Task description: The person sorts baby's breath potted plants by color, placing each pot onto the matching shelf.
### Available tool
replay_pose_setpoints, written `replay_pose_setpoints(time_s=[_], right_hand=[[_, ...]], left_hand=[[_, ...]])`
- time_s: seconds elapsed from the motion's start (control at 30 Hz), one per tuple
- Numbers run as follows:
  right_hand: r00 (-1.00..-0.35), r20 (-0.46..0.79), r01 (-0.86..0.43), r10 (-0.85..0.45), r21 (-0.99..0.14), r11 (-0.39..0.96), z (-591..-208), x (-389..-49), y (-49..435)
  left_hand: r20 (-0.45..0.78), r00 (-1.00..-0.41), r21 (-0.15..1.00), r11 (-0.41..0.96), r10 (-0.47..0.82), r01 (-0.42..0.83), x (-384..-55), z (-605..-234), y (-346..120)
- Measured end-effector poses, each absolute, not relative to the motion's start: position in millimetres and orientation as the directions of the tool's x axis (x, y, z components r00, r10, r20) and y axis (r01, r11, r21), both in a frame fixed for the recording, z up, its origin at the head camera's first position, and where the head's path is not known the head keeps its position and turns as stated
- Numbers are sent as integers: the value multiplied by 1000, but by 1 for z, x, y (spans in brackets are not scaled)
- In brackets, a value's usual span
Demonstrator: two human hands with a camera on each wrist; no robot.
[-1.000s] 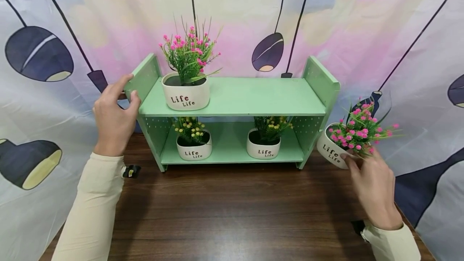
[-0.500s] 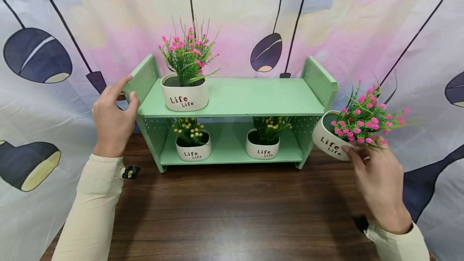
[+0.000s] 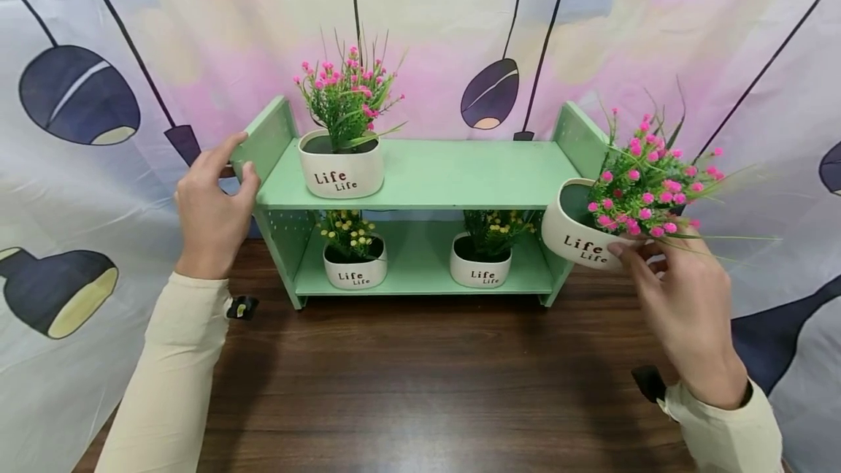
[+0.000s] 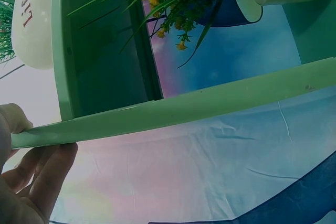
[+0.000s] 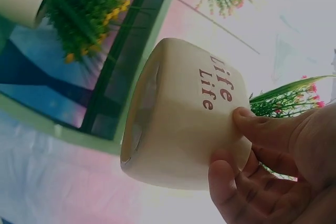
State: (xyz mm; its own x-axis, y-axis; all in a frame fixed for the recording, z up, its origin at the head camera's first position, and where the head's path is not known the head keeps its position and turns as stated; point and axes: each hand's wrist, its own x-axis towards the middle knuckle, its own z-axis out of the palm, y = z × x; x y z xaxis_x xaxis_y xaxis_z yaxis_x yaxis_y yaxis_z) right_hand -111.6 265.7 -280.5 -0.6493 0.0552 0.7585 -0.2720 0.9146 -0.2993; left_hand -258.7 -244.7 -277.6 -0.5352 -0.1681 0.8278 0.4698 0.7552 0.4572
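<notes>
In the head view my right hand (image 3: 690, 305) pinches the right end of a white flowerpot (image 3: 578, 239) marked "Life Life", with pink artificial flowers. The pot tilts and overlaps the right end of a green two-tier shelf (image 3: 466, 174). The right wrist view shows my thumb (image 5: 268, 127) on the lettered face, fingers curled beneath. My left hand (image 3: 213, 214) holds the shelf's left side panel (image 4: 184, 115); in the left wrist view the thumb and fingers lie on opposite faces of it. A second pink-flowered pot (image 3: 342, 174) stands upright on the top tier, at left.
Two white pots with yellow flowers, a left one (image 3: 355, 272) and a right one (image 3: 482, 272), stand on the lower tier. A dark wooden table (image 3: 420, 378) lies under the shelf. Behind and beside it hangs a pastel curtain (image 3: 434, 42) with lamp drawings.
My right hand has raised the pink-flowered pot and brought it leftward, from beside the shelf to overlapping its right end. My left hand stays on the side panel.
</notes>
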Motion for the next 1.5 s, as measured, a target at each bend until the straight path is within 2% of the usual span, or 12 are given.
replay_pose_setpoints(time_s=[0.27,0.57,1.0,1.5], right_hand=[[-647,763,-332,0,-282,900,-262,-126,249],[-716,698,-377,-32,-348,858,-249,-152,234],[-763,636,-467,-112,-424,776,-239,-194,225],[-826,555,-415,-96,-485,770,-231,-234,212]], left_hand=[[825,-540,457,756,-164,469,-260,-277,-245],[827,-539,458,749,-160,479,-261,-275,-243],[826,-539,463,746,-166,479,-260,-274,-245],[828,-535,457,754,-168,471,-260,-278,-246]])
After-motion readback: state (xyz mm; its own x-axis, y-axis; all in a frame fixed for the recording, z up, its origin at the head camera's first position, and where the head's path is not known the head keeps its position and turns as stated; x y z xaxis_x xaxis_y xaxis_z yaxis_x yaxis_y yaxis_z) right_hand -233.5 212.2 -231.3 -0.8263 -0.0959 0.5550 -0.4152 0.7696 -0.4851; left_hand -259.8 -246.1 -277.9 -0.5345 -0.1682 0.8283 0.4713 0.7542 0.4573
